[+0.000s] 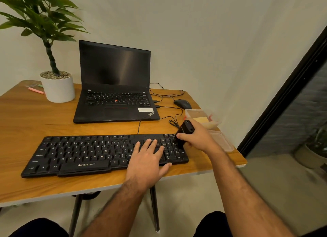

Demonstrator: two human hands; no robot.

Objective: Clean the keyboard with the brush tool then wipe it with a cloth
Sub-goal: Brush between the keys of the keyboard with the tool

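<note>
A black keyboard (85, 152) lies along the front of the wooden table (26, 120). My left hand (147, 160) rests flat on its right half, fingers straight over the keys. My right hand (197, 137) grips a black brush tool (185, 129), whose bristles touch the number pad at the keyboard's right end. A yellow cloth (201, 120) lies inside a clear plastic container (212, 113) just behind my right hand.
An open black laptop (115, 88) stands behind the keyboard, with a black mouse (182, 103) and cables to its right. A white potted plant (57, 88) and pink marker (36, 91) sit at back left. A clear lid (222, 141) lies by the table's right edge.
</note>
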